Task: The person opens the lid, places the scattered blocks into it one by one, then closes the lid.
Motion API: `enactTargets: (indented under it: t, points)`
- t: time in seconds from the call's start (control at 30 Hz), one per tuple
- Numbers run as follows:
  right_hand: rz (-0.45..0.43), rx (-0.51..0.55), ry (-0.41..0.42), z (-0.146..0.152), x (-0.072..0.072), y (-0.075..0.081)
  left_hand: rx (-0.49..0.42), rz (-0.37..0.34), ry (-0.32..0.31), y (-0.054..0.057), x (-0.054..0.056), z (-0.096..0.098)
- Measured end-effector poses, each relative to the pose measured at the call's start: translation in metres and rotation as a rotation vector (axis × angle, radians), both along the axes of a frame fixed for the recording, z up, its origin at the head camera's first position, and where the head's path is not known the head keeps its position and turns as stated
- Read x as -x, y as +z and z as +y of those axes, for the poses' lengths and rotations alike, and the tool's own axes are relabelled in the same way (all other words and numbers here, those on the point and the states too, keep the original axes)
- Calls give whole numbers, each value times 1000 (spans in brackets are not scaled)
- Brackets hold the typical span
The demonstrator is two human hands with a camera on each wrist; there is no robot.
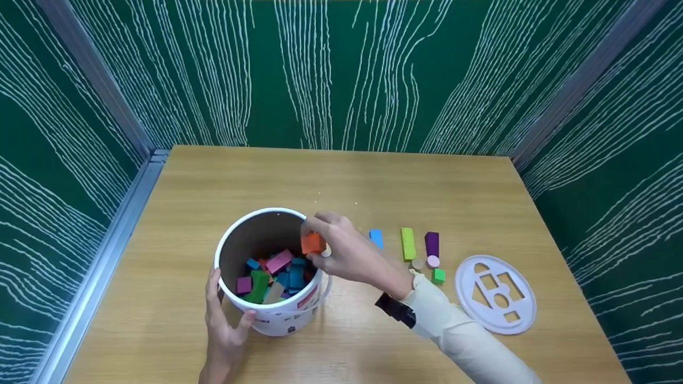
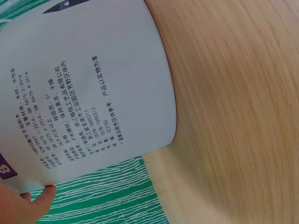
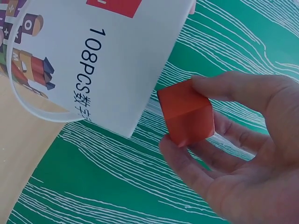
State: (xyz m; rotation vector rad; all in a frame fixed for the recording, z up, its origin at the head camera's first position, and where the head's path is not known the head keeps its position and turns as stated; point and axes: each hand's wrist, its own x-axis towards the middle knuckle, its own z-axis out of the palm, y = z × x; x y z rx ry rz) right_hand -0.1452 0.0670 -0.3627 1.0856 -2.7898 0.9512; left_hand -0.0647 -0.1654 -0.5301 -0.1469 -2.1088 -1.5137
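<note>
A white bucket [image 1: 283,320] holding several coloured wooden blocks [image 1: 280,261] stands tilted slightly on the table. My left hand [image 1: 227,330] grips its near left side, thumb in front and fingers along the outside; part of that hand [image 2: 21,205] shows in the left wrist view beside the printed wall. Over the bucket's right rim, my right hand [image 1: 344,248] pinches an orange block [image 1: 313,243] between thumb and fingers. The right wrist view shows this block [image 3: 187,112] gripped by its edges, beside the bucket wall [image 3: 135,60].
Right of the bucket lie a blue block [image 1: 376,238], a lime block [image 1: 407,244], a purple block [image 1: 432,244], a green cube [image 1: 438,276] and small round pieces [image 1: 433,262]. A white lid with shaped holes [image 1: 469,304] rests farther right. Patterned green walls [image 1: 341,80] enclose the table.
</note>
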Motion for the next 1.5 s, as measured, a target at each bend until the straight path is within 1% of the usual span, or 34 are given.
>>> enactTargets:
  t: [0.07, 0.27, 0.4, 0.57, 0.63, 0.73, 0.9, 1.1, 1.33, 1.5]
  points:
    - [-14, -14, 8, -3, 1, -1, 1, -13, 7, 0, 0, 0]
    - [-47, -69, 17, -14, 2, -4, 13, -17, 7, -1, -1, 0]
    - [-48, -100, 30, -19, 3, -6, 12, -11, 4, -1, -1, 0]
    - [-45, -134, 44, -24, 5, -11, 23, -26, 25, 2, -1, 1]
    - [-49, -143, 50, -26, 6, -12, 21, -46, 33, 3, -1, 2]
    - [-55, -155, 55, -27, 8, -15, 17, -57, 39, 3, -1, 3]
    - [-28, -167, 68, -28, 11, -17, 34, -24, 42, 0, -1, 2]
    - [-15, -165, 77, -29, 12, -17, 38, -32, 48, -2, -1, 2]
    - [-40, -195, 76, -32, 12, -18, 35, -32, 43, 0, -2, 3]
    - [-57, -213, 70, -33, 13, -21, 28, -45, 41, 1, -2, 3]
